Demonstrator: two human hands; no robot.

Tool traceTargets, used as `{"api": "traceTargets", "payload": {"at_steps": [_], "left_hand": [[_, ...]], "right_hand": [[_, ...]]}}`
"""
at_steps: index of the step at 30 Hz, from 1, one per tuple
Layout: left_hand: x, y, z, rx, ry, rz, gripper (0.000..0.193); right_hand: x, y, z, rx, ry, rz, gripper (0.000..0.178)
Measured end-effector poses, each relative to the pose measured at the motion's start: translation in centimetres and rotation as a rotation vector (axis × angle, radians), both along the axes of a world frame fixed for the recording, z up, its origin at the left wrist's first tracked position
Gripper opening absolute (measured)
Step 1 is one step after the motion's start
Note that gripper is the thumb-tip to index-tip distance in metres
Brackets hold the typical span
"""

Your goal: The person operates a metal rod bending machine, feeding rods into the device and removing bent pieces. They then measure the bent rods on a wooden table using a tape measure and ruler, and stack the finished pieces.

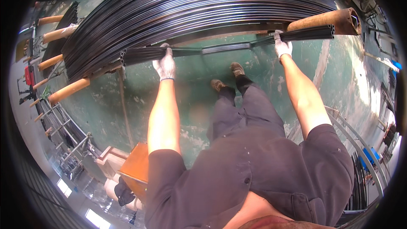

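At 11 o'clock the left grip point(164, 64) and at 2 the right grip point(283, 49), both gloved, are closed around the bundle of black rods point(227, 48) at 12. Uneven squeezing could let rods slip toward the shoes point(237, 68). Beyond, a brown tube point(324, 21) at 2 might snag the ends; the big rod stack point(203, 8) blocks 11 to 1.

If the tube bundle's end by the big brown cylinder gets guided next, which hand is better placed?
Probably the right hand: it grips the black tube bundle toward that end, near the brown cylinder. The left hand holds the bundle near its opposite end, so it looks worse placed.
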State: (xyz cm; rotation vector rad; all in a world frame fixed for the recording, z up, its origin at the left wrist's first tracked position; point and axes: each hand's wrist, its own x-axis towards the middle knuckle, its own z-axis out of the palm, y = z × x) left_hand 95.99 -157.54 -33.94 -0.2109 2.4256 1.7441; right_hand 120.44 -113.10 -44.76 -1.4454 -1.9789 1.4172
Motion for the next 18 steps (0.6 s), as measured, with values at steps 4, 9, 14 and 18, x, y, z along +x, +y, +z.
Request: {"api": "traceTargets", "payload": {"at_steps": [4, 9, 14, 18], "left_hand": [[-2.1, -0.9, -1.3, -0.025, 0.060, 0.041, 0.017], [-1.7, -1.2, -2.1, -0.073, 0.046, 0.144, 0.022], [-1.2, -0.4, -0.7, -0.270, -0.001, 0.104, 0.020], [1.5, -1.1, 0.0, -0.185, -0.172, 0.168, 0.018]], "right_hand": [[-1.3, 1.0, 0.8, 0.063, -0.086, 0.039, 0.039], [-2.3, 0.6, 4.3, 0.105, -0.440, 0.094, 0.050], [-1.1, 1.0, 3.6, 0.274, -0.595, 0.184, 0.049], [0.6, 0.7, 3.6, 0.248, -0.598, 0.402, 0.043]]}}
